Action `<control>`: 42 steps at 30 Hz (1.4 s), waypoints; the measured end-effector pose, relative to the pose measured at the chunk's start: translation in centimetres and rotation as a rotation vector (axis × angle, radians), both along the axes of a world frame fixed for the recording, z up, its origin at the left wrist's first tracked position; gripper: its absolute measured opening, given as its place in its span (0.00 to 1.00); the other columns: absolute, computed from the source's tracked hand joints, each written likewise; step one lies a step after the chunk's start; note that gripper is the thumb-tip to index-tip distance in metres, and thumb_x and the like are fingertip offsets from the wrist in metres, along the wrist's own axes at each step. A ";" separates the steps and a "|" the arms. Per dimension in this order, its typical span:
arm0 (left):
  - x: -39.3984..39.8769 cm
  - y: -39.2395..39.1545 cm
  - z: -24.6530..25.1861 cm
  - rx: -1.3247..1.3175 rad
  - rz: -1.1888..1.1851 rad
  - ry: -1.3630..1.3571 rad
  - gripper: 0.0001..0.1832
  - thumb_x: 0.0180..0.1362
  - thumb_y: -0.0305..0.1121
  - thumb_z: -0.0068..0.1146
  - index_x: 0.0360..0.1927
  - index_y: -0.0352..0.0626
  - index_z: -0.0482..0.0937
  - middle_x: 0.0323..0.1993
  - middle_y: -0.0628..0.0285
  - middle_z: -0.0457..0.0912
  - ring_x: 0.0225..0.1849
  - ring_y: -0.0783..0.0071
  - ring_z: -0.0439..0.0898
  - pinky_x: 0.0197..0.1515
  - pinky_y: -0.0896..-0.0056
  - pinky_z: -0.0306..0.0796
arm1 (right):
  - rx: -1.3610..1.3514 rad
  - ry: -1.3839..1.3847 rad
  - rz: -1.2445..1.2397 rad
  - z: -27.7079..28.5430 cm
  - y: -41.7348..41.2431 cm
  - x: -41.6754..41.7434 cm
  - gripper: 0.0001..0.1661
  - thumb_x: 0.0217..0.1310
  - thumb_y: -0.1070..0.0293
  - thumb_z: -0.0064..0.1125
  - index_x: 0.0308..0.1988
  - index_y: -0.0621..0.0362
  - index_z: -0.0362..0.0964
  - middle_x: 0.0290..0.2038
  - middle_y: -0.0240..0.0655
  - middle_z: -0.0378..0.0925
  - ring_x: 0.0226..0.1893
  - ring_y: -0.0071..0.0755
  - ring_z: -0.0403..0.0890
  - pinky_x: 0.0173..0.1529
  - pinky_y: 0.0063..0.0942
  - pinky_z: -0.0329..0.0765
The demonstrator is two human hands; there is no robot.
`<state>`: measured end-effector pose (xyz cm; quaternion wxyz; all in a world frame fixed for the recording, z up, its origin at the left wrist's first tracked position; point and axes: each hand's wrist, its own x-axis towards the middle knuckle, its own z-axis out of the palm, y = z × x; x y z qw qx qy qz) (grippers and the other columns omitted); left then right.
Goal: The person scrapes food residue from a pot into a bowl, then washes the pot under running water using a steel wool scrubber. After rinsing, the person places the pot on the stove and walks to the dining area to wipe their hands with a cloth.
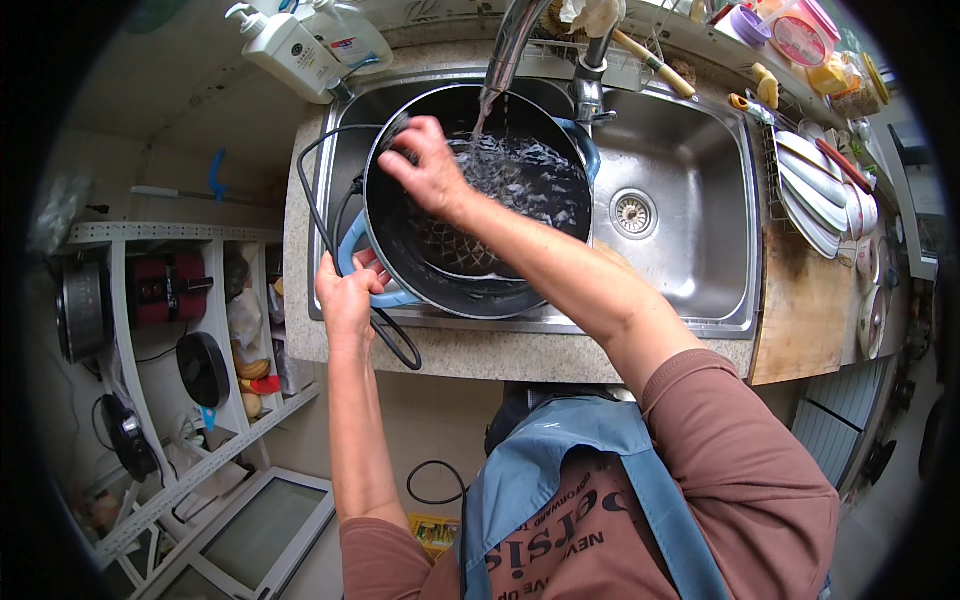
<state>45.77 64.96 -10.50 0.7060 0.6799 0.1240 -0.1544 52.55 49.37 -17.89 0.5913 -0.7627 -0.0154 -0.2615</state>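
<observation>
A large dark pot (480, 300) with light blue handles stands tilted in the left basin of a steel sink. Water runs from the chrome faucet (510, 52) into it and ripples over its patterned bottom. My left hand (349, 289) grips the pot's near-left handle (394, 296). Inside the pot, by its upper left wall, my right hand (424, 161) is curled around a dark scouring pad (395, 133), which is blurred and partly hidden by the fingers. A black cable (307, 187) loops over the sink's left edge, passes by my left hand and hangs over the counter edge.
The right sink basin (682, 217) has a drain. Pump bottles (289, 60) stand at the back left. On the right are a wooden board (802, 307) and a rack of plates (810, 195). A brush with a wooden handle (652, 64) lies behind the faucet. White shelving (217, 300) stands left.
</observation>
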 end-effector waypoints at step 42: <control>0.4 -0.1 0.0 -0.017 0.005 0.031 0.26 0.26 0.12 0.37 0.38 0.29 0.63 0.37 0.45 0.74 0.34 0.56 0.78 0.34 0.65 0.76 | -1.041 0.571 0.907 1.2 -11.7 -12.8 0.19 0.39 0.71 0.55 0.37 0.43 0.75 0.40 0.38 0.62 0.41 0.45 0.65 0.43 0.35 0.69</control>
